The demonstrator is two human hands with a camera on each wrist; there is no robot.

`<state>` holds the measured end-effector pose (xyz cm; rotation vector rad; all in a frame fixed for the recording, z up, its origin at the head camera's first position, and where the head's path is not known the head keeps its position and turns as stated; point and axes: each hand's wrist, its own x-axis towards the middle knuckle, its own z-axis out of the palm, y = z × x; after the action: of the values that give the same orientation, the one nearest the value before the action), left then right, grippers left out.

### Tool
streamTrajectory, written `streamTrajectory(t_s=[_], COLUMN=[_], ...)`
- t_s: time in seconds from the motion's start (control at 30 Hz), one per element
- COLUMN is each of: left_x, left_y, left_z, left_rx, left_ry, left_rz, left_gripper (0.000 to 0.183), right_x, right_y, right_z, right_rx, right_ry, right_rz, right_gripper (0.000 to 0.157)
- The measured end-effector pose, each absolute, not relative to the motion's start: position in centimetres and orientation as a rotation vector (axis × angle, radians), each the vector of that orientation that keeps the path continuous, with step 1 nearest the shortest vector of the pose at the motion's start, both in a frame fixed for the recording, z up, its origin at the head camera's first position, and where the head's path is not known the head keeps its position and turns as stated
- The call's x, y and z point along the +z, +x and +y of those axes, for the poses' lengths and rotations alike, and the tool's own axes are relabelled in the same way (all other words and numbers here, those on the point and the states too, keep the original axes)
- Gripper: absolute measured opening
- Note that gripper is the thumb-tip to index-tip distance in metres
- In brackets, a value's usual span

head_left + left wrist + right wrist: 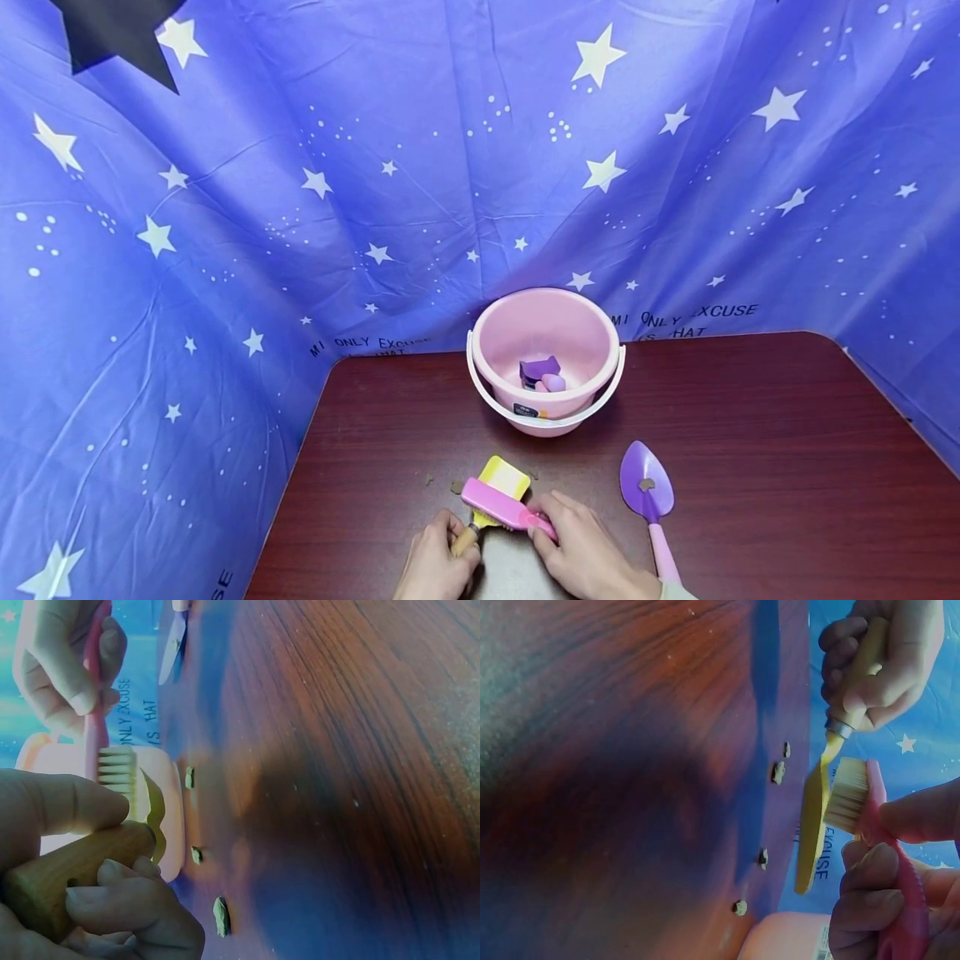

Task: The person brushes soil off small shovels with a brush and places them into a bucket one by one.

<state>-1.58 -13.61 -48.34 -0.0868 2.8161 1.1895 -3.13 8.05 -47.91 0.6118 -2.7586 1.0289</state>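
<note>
My left hand (pixel 438 558) grips the wooden handle (pixel 82 874) of a small toy shovel with a yellow blade (pixel 508 477). My right hand (pixel 583 542) holds a pink brush (pixel 493 503) by its handle, laid across the blade in the head view. Seen from the right wrist, the pale bristles (pixel 847 796) meet the face of the yellow blade, which is held above the table. Small brown crumbs (pixel 778 772) lie on the tabletop around and below the tools. Whether dirt clings to the blade under the bristles is hidden.
Behind the hands stands a pink bucket (pixel 543 325) with its white handle lowered forward and purple and pink pieces (pixel 540 369) inside. To the right lies a purple trowel (pixel 636 471) bearing a brown clump (pixel 647 484). A starry blue cloth (pixel 450 167) surrounds the dark red table (pixel 750 433).
</note>
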Motion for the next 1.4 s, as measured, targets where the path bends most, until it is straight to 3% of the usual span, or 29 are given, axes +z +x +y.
streamTrajectory(t_s=[1.4], left_x=[-48.3], left_y=[-1.3], left_z=[-13.7], left_rx=[1.246], left_ry=[-0.02], left_rz=[2.77], left_gripper=[0.021], right_x=[-48.5], right_y=[-6.0], right_z=[11.3], right_rx=[0.931], right_ry=[0.308], right_rz=[-2.701], right_gripper=[0.021])
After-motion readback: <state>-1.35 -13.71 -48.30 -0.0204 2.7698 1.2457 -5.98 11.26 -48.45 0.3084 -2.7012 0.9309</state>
